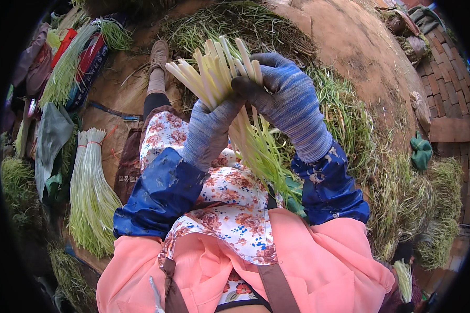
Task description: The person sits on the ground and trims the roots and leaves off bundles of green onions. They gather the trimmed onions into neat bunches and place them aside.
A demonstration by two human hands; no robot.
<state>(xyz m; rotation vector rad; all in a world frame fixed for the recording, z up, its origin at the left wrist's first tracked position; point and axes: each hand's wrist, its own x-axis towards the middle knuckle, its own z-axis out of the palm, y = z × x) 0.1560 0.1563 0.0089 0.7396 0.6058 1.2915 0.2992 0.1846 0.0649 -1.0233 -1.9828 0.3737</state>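
In front of my chest I hold a bunch of pale leafy stalks (213, 74), apparently blanched garlic chives. Its cut white-yellow ends fan upward, and the limp green leaves (264, 152) hang toward my lap. My left hand (215, 127), in a blue-grey knit glove, is wrapped around the bunch from the left. The gloved right hand (288, 101), with dark coated fingertips, pinches several stalks at the right side of the bunch. Both thumbs meet near the middle, and the fingers behind the stalks are partly hidden.
Two tied bundles of stalks (92, 172) lie at left, near a grey plastic sheet (53, 137). Farther up, loose stalks (68, 66) rest over a dark printed package (88, 78). Heaps of green trimmings (235, 23) lie ahead and dry ones (401, 207) at right. A green cloth (420, 150) lies near brick paving (446, 82).
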